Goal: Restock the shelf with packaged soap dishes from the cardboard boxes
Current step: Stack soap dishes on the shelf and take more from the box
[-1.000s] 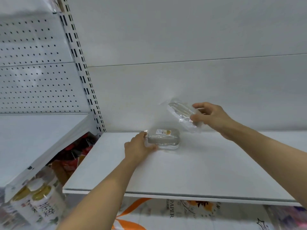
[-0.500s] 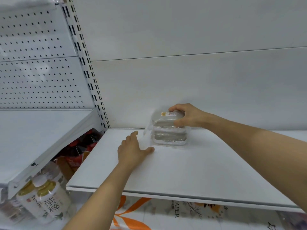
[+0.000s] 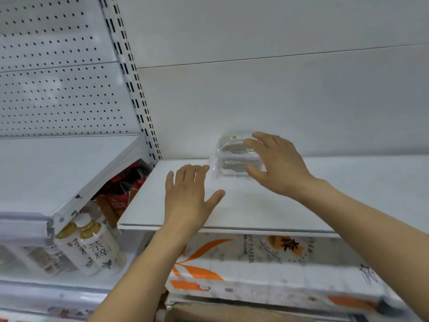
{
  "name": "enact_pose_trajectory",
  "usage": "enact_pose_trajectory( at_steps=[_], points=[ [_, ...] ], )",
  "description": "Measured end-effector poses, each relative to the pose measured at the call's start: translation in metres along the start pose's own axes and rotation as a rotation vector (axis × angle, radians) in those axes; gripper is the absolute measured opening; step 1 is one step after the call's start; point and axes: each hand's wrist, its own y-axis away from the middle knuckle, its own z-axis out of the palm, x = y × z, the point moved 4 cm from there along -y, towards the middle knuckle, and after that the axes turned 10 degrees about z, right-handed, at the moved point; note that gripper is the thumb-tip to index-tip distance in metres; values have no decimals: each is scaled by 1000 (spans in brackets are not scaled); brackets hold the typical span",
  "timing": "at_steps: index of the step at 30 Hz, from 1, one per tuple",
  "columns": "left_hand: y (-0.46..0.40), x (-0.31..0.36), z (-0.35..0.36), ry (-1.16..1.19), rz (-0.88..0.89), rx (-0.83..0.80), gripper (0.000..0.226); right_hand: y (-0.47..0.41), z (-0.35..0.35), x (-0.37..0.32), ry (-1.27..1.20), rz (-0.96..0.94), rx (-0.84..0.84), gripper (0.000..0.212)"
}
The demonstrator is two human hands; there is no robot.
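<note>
Two clear-wrapped soap dishes lie stacked at the back of the white shelf: the upper soap dish with a small orange label, and the lower soap dish beneath it. My right hand hovers just in front and to the right of the stack with fingers spread, holding nothing. My left hand is flat and open above the shelf, left of the stack and apart from it. A cardboard box edge shows at the bottom.
Tissue paper packs with orange print fill the level below the shelf. Tea bottles lean at lower left under a tilted white shelf. A slotted upright and pegboard stand at left.
My right hand set the second soap dish on top of the first and has let go, drawing back. My left hand left the lower dish and moved toward me.
</note>
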Motion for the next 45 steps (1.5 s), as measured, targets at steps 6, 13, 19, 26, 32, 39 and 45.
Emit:
enact_pose_trajectory(
  at_steps=[6,13,19,26,32,39,45],
  points=[
    [77,12,-25,85,114,130,56,113,4,-36,-41,25,78,56],
    [230,-8,25,475,17,-134,49,254,95,-75,-97,125,-184,49],
    [344,-39,131,551,-269,-608,48,323,211,-84,-119,218,-703,54],
    [427,-47,238,407,-283,-945,81,337,372,-85,-110,186,-896,62],
    [458,-57,292,246,-144,-1076,101,323,467,-99,-113,152,-938,73],
    [464,-57,310,49,40,-1081,93,322,501,-113,137,34,-883,73],
    [460,-55,304,30,80,-1077,98,321,491,-115,154,111,-912,87]
  ],
)
